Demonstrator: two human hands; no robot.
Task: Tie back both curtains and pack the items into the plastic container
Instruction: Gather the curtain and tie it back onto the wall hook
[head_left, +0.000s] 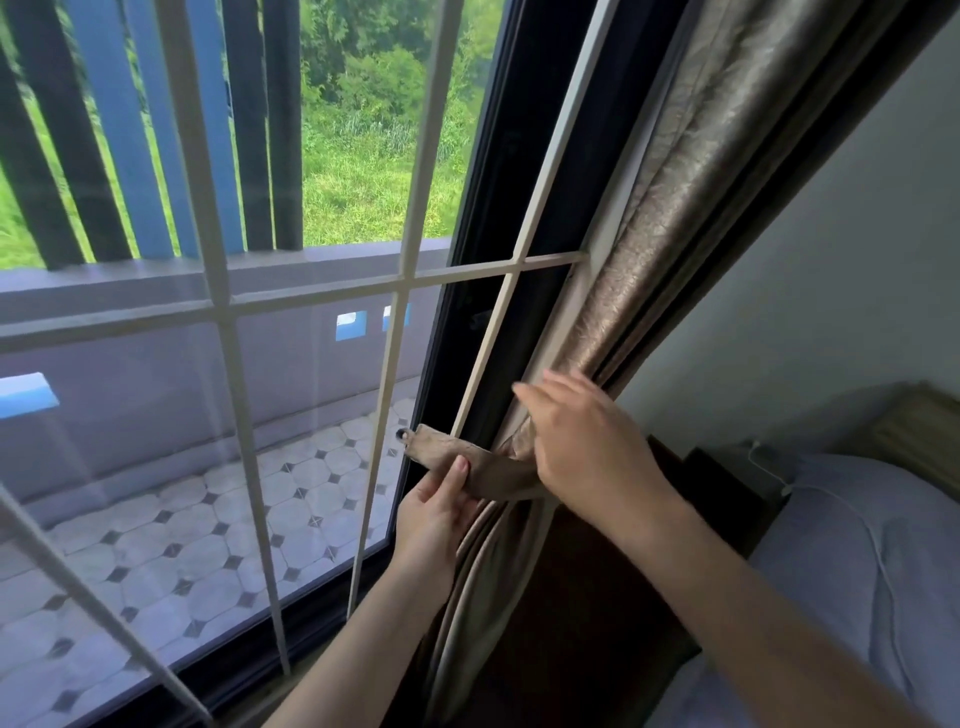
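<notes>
A brown-grey curtain (691, 218) hangs gathered along the right side of the window. A beige fabric tie-back strap (452, 452) with a dark button at its left end sticks out leftward from the curtain at hand height. My left hand (436, 514) pinches the strap from below, thumb on its front face. My right hand (582, 436) rests against the gathered curtain just right of the strap, fingers spread and pointing left; I cannot tell whether it grips the fabric. The strap's far end is hidden behind my right hand. No plastic container is in view.
A window (311, 332) with a white grille (223, 291) fills the left, with a tiled balcony and greenery beyond. A bed with a grey pillow (857, 545) and a white cable lies at the right, beside a dark nightstand (727, 478) against the white wall.
</notes>
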